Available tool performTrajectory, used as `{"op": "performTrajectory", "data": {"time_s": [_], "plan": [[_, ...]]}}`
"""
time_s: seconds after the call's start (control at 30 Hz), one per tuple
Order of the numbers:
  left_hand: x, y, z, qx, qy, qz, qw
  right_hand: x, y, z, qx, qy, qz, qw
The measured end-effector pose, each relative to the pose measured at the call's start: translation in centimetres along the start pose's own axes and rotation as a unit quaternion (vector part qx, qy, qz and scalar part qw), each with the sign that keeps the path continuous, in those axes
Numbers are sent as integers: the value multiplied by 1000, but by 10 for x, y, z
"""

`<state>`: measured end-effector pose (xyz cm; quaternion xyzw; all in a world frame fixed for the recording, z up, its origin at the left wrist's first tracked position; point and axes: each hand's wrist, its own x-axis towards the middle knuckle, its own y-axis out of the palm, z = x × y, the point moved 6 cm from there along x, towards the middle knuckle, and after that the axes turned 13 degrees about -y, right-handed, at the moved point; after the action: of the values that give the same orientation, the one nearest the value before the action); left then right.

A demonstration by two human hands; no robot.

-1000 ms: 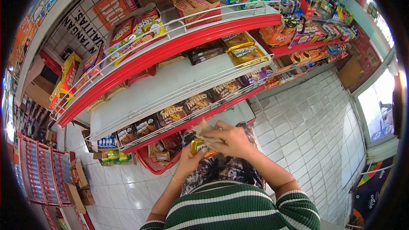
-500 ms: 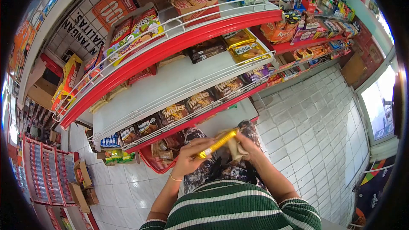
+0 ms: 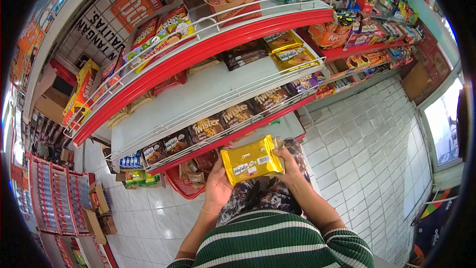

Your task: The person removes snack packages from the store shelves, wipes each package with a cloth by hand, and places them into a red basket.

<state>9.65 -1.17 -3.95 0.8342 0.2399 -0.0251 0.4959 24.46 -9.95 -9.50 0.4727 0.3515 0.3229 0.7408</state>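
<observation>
A yellow Wafello pack (image 3: 252,160) is held up in front of the lap, its side with the barcode showing. My left hand (image 3: 218,184) grips its left edge. My right hand (image 3: 289,165) grips its right edge, with a pale cloth (image 3: 277,142) partly visible behind the fingers. Above and beyond the hands, more yellow Wafello packs (image 3: 293,57) lie at the right end of the white middle shelf (image 3: 208,98). Brown Twister packs (image 3: 207,128) stand in a row on the shelf below.
A red basket (image 3: 184,188) with packs in it sits under the shelf at the left. The red-edged top shelf (image 3: 213,39) carries an open carton (image 3: 232,6) and other snacks. Bottle racks (image 3: 57,196) stand at far left; tiled floor (image 3: 367,144) lies to the right.
The yellow pack has turned from edge-on to face-up, with its printed, barcoded side now showing. Both hands now grip its opposite ends, and the cloth is mostly hidden behind it.
</observation>
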Motion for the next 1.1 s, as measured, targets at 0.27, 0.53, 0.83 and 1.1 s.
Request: {"op": "performTrajectory", "data": {"time_s": [0.27, 0.53, 0.83, 1.1], "plan": [[-1, -6, 14, -62, -80, 3, 995, 5, 12, 16, -301, -185, 20, 935], [-2, -37, 25, -34, -71, -79, 994, -42, 128, -27, -752, -345, 241, 507], [-57, -74, -11, -55, -10, -133, 990, -14, 75, -40, -799, -322, 243, 445], [-90, -277, -21, -163, 30, -258, 952, 8, 4, 5, -773, -224, 107, 583]]}}
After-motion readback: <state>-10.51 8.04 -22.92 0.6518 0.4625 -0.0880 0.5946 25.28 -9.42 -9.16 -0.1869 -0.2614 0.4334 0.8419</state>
